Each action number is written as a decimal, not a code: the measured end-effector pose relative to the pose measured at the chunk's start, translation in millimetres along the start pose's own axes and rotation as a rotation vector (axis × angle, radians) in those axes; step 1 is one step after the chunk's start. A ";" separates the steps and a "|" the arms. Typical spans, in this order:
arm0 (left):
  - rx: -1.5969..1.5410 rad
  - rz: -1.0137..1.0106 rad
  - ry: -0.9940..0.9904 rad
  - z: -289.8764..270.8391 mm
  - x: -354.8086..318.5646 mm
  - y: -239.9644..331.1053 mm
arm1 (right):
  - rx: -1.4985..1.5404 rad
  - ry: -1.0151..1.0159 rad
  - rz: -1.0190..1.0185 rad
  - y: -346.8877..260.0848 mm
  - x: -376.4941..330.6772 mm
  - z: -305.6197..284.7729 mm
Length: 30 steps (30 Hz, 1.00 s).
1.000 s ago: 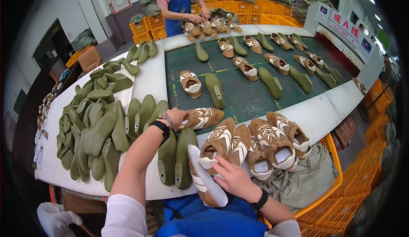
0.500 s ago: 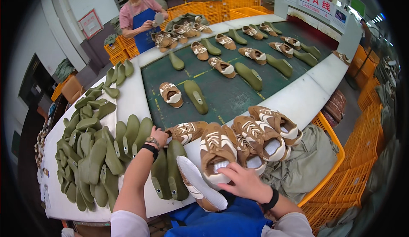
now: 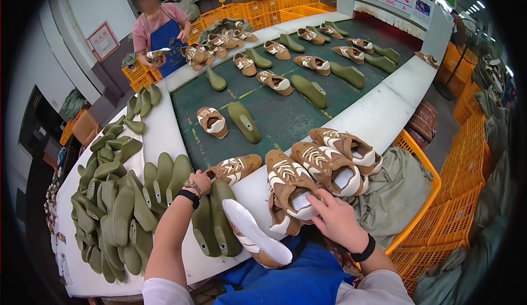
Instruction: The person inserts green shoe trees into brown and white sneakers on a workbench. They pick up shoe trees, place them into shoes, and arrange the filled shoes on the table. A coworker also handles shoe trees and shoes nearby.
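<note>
My left hand (image 3: pixel 198 184) is closed at the heel of a brown-and-white sneaker (image 3: pixel 236 169) lying on its side across the white table edge; its fingertips are partly hidden. With my right hand (image 3: pixel 339 220) I grip the heel of another brown sneaker (image 3: pixel 286 174), fingers at its opening. That shoe rests over a further sneaker (image 3: pixel 282 221), of which only part shows. Two more sneakers, a middle one (image 3: pixel 324 165) and an outer one (image 3: pixel 351 147), stand to its right. Nearer me, an upturned sneaker (image 3: pixel 258 235) shows its white sole beside green shoe lasts (image 3: pixel 222 217).
Many green lasts (image 3: pixel 112 195) are heaped on the white tabletop (image 3: pixel 159 135) at left. Sneakers and lasts lie spread over the green belt (image 3: pixel 241 146). Across it stands a co-worker (image 3: pixel 159 25) holding a shoe. Orange crates (image 3: pixel 433 217) line the right.
My right hand has shifted right with its sneaker, closer to the other sneakers. My left hand stays at its shoe. The co-worker has lowered one hand with a shoe. The view has shifted slightly.
</note>
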<state>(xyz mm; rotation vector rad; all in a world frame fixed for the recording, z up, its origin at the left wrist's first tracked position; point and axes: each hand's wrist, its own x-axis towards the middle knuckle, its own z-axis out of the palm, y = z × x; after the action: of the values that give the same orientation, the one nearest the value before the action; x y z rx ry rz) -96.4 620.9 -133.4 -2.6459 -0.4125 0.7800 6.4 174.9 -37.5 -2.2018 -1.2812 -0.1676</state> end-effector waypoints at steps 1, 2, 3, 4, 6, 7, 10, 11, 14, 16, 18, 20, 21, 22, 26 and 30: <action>0.013 0.017 -0.028 0.8 0.1 -0.8 | 0.051 0.042 -0.044 -5.4 -3.3 -2.3; -0.033 0.010 0.022 3.5 -1.1 0.1 | 0.102 0.069 -0.076 -10.5 -8.7 -4.1; -0.065 -0.002 0.082 6.1 -2.1 0.6 | 0.136 0.061 -0.093 -14.9 -13.1 -3.7; -0.077 -0.010 0.057 7.7 -1.8 0.8 | 0.252 -0.019 -0.186 -20.7 -15.9 1.8; -0.058 -0.019 0.128 10.3 0.2 1.3 | 0.359 -0.196 -0.280 -32.5 -21.3 20.0; -0.036 -0.023 0.135 11.3 1.7 1.4 | 0.324 -0.374 -0.256 -36.8 -24.3 30.5; 0.081 -0.046 0.055 16.4 4.9 3.0 | 0.272 -0.583 -0.250 -35.1 -29.9 58.4; 0.116 -0.054 0.034 19.0 5.1 3.6 | 0.236 -0.685 -0.221 -32.6 -32.8 64.3; 0.133 -0.040 0.148 22.7 7.4 2.5 | 0.303 -0.822 -0.160 -28.6 -40.9 75.1; 0.105 -0.031 0.170 17.0 8.8 -5.7 | 0.346 -0.783 -0.162 -26.8 -41.6 80.0; 0.051 -0.045 0.255 3.0 7.5 -19.7 | 0.415 -0.737 -0.189 -27.6 -41.2 85.5; -0.150 -0.085 0.513 -21.5 0.4 -44.3 | 0.489 -0.696 -0.239 -28.8 -39.9 92.2; -0.161 -0.083 0.606 -34.8 -8.0 -55.8 | 0.519 -0.706 -0.183 -28.6 -39.2 95.2; -0.294 -0.115 0.654 -48.5 -16.5 -63.8 | 0.533 -0.745 -0.113 -28.0 -37.7 98.6; -0.712 -0.271 0.963 -81.0 -79.4 -58.6 | 0.950 -0.718 0.334 -27.0 -29.4 110.3; -0.982 -0.221 0.976 -76.3 -147.1 -2.0 | 1.124 -0.655 0.567 -31.6 -21.7 114.2</action>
<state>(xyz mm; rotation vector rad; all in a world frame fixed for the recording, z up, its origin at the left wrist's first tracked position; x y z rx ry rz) -172.2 549.7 -4.3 -3.2481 -0.9079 -1.0542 -51.3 231.8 -126.6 -1.4885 -0.6464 1.2569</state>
